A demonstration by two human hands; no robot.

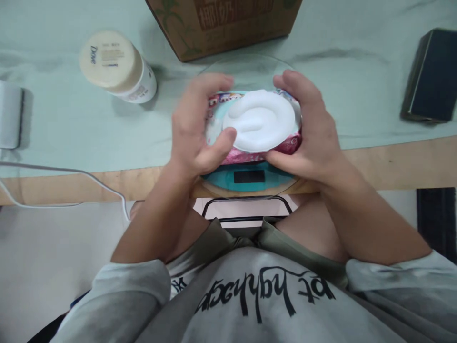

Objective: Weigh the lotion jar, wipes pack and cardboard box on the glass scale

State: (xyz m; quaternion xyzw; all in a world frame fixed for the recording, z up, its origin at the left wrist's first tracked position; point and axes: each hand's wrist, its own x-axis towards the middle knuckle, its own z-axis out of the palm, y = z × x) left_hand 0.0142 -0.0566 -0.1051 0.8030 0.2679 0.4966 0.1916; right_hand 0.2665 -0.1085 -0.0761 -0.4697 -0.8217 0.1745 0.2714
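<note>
Between both my hands is a pack of wet wipes (237, 156), pink and patterned, with a white oval plastic lid (264, 119) facing up. My left hand (198, 126) closes round its left end, the thumb lying against the lid's edge. My right hand (309, 126) grips the opposite end, thumb along the near side and fingers at the far corner. Under the pack lies a round glass scale (214, 178) with a teal front and a dark display (249, 176). Whether the pack touches the scale is hidden.
A brown cardboard box (228, 35) stands just beyond the scale. On the left are a white, cream-lidded Dove jar (141, 85), a white power-bank-like block (10, 114) and a white cable (78, 170). A dark box (433, 76) sits at the right. The table's wooden edge (392, 164) runs in front.
</note>
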